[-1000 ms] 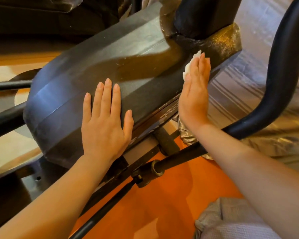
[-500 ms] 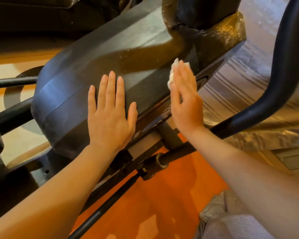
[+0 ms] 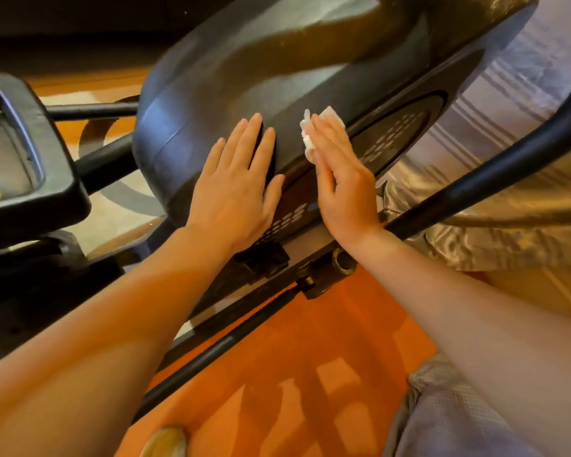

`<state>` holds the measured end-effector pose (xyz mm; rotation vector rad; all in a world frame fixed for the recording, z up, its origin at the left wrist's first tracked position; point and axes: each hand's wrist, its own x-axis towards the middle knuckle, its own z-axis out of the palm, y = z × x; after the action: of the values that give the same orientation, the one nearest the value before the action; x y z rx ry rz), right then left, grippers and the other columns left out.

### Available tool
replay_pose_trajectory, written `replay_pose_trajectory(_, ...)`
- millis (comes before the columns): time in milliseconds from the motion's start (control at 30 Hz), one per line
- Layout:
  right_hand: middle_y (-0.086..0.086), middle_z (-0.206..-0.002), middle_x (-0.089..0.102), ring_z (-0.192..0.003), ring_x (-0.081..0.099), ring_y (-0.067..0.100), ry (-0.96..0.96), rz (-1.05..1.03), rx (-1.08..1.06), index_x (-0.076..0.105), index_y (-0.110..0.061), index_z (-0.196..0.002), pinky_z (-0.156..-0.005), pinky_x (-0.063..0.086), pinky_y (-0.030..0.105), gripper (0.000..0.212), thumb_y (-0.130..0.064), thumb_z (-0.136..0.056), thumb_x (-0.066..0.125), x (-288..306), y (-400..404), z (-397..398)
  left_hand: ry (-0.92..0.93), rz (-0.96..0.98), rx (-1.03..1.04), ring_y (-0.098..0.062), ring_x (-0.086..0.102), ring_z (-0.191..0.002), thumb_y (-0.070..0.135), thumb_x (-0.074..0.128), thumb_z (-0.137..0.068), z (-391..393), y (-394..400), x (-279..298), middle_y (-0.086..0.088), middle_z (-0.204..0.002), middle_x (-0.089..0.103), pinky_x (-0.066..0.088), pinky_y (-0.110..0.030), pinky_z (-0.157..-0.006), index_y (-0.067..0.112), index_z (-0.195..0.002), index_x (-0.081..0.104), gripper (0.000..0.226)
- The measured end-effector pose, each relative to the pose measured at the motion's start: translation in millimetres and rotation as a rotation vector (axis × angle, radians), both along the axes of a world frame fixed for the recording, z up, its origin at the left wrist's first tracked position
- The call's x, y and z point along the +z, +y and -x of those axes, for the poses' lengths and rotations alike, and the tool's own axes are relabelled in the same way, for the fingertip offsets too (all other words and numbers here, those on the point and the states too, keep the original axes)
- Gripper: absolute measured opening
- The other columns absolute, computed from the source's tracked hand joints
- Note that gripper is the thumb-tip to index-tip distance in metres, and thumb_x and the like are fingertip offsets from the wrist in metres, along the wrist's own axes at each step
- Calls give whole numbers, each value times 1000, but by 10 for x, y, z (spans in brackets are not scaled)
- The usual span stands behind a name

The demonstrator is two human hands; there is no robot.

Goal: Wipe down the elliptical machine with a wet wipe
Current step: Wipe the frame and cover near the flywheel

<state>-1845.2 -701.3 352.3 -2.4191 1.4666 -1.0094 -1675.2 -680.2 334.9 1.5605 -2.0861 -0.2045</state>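
The elliptical machine's dark grey flywheel housing [image 3: 251, 70] fills the upper middle of the head view. My left hand [image 3: 238, 183] lies flat on its side, fingers straight and together. Just to the right, my right hand [image 3: 340, 179] presses a crumpled white wet wipe [image 3: 314, 130] against the housing with straight fingers. The wipe sticks out above and left of the fingertips; the rest of it is hidden under the hand.
A black pedal [image 3: 17, 153] sits at the left. A curved black handlebar arm [image 3: 495, 169] crosses at the right over a shiny striped fabric [image 3: 495, 225]. Black linkage bars [image 3: 231, 344] run low over the orange floor [image 3: 294, 374]. Grey checked cloth [image 3: 442, 417] lies at the bottom right.
My right hand has slid the wipe leftward and down along the housing, from near the upright post to beside my left hand. The view has shifted, bringing the pedal into sight.
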Motion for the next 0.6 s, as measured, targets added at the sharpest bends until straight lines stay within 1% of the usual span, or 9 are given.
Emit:
replay_pose_trajectory(67,15,-149,40,-144,29,24,-5,-57,7,45,-2,-141,-117,28,35,40,-8,-102,40,27,105,47,-14,-17,-4,-26,16,-149,40,40,-102,-28,170,-41,-11,-161,20,15,-42,-120,12,-153,26,60)
replay_pose_trajectory(167,13,-144,47,-138,38,21,24,-64,-8,48,-3,-138,-114,27,19,37,-9,-102,41,57,280,155,-38,-32,12,-27,25,-145,39,43,-101,-53,416,-85,-11,-158,29,20,-42,-118,12,-150,31,57)
replay_pose_trajectory(200,13,-140,51,-135,42,22,46,-48,-14,50,-2,-136,-114,29,20,36,-9,-101,41,61,339,199,-46,-38,16,-27,27,-144,38,44,-101,-45,497,-90,-11,-156,31,22,-42,-117,12,-150,32,57)
replay_pose_trajectory(267,13,-133,57,-130,48,22,78,-24,5,54,0,-131,-112,36,36,34,-8,-101,43,51,480,281,-71,-36,13,-29,32,-141,38,45,-100,-8,672,-91,-12,-153,36,24,-42,-116,11,-148,36,56)
replay_pose_trajectory(300,13,-130,59,-127,50,20,83,-17,25,56,0,-129,-110,39,41,33,-8,-100,43,43,556,323,-84,-29,4,-30,35,-140,37,46,-100,15,763,-89,-13,-152,38,26,-43,-115,10,-147,38,55)
replay_pose_trajectory(333,13,-128,60,-124,51,18,86,-14,42,58,0,-127,-108,41,39,32,-8,-99,43,37,632,371,-93,-26,-7,-31,37,-139,37,47,-99,47,855,-83,-14,-150,41,28,-43,-115,9,-146,40,55)
replay_pose_trajectory(433,10,-125,61,-118,53,14,108,-43,46,59,-3,-126,-101,40,18,31,-10,-100,43,41,876,530,-145,-24,-54,-33,40,-137,36,44,-99,172,1110,-61,-15,-148,43,31,-44,-113,7,-144,43,54)
replay_pose_trajectory(533,9,-121,62,-113,57,19,90,-86,5,60,-4,-125,-94,42,19,31,-11,-101,41,30,1183,708,-225,-9,-126,-34,40,-137,35,46,-99,340,1334,-18,-16,-148,43,31,-46,-112,7,-144,42,53)
replay_pose_trajectory(600,10,-121,62,-112,56,17,53,-108,-28,60,-3,-125,-94,39,13,31,-9,-101,41,-27,1431,864,-260,-16,-188,-33,38,-138,34,50,-99,462,1486,-14,-15,-149,42,29,-47,-113,8,-145,41,54)
